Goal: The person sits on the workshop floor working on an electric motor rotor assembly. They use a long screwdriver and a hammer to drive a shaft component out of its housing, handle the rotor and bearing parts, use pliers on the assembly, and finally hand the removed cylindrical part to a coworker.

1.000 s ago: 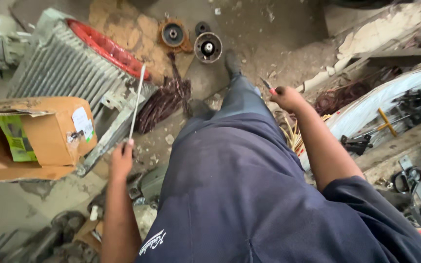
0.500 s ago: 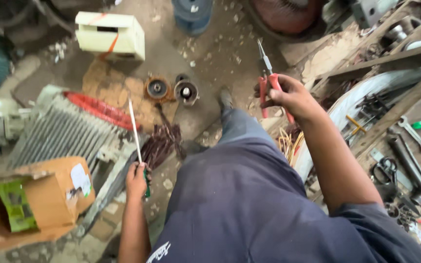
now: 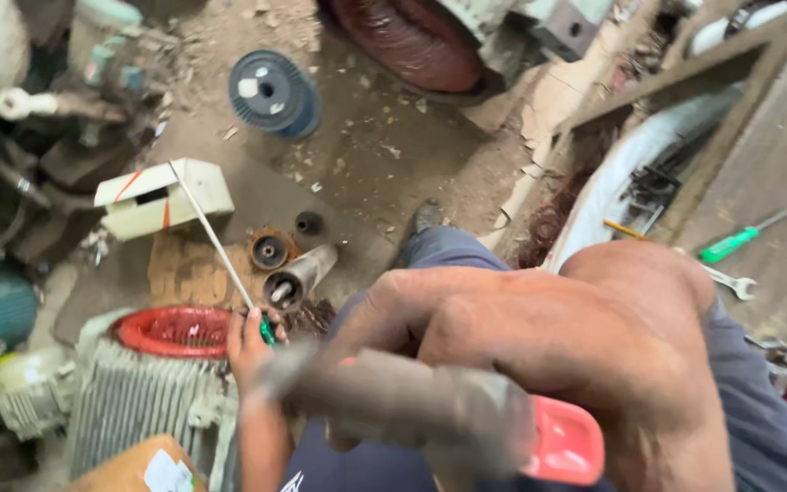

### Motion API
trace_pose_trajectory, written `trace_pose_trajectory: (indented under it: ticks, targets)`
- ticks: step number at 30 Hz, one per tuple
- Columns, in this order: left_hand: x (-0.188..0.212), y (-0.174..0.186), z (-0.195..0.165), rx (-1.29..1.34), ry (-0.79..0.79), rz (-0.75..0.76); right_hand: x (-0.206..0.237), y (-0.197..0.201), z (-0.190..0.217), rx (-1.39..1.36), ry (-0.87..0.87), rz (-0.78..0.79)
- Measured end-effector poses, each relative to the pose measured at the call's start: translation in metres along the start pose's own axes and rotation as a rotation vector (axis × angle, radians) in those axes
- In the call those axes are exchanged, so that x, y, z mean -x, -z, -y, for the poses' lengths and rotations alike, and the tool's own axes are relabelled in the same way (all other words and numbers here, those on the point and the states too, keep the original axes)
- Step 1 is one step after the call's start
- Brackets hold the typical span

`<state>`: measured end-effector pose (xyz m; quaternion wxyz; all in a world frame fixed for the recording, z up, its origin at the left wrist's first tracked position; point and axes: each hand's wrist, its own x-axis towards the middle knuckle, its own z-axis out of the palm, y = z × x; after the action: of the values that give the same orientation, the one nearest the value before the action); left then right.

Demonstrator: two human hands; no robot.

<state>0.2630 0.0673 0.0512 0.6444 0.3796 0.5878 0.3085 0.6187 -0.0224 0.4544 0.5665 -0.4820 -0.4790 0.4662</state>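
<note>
My right hand fills the foreground close to the camera, closed around pliers with a dark, blurred head and red handles. Lower left, my left hand grips the green handle of a long thin screwdriver, whose metal shaft points up and away to the left. Under that hand lies a grey finned motor housing with a red winding ring. My leg in dark blue trousers stretches out over the dirt floor.
A metal cylinder, a rusty round part and a small black ring lie on the floor. Farther off are a cream box and a blue wire spool. A green screwdriver and a wrench rest on the right.
My right hand with the pliers has risen close to the camera and now blocks much of the view. The view has shifted forward. The left hand still holds the screwdriver.
</note>
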Motion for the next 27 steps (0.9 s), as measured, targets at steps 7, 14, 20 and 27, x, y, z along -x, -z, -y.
trace_pose_trajectory:
  ticks: [7,14,20,27]
  targets:
    - [-0.087,-0.132,-0.025,-0.131,0.052,0.294,0.022,0.092,0.009,0.022,-0.081,-0.334]
    - [-0.123,-0.31,-0.073,-0.53,0.051,0.758,0.07,0.223,-0.169,-0.386,-0.139,-0.78]
    - [-0.099,-0.496,-0.094,-0.935,-0.205,1.375,0.177,0.278,-0.274,0.247,-0.634,-1.466]
    - [-0.015,-0.694,-0.03,-0.885,-0.489,1.994,0.208,0.34,-0.294,0.915,-1.249,-1.794]
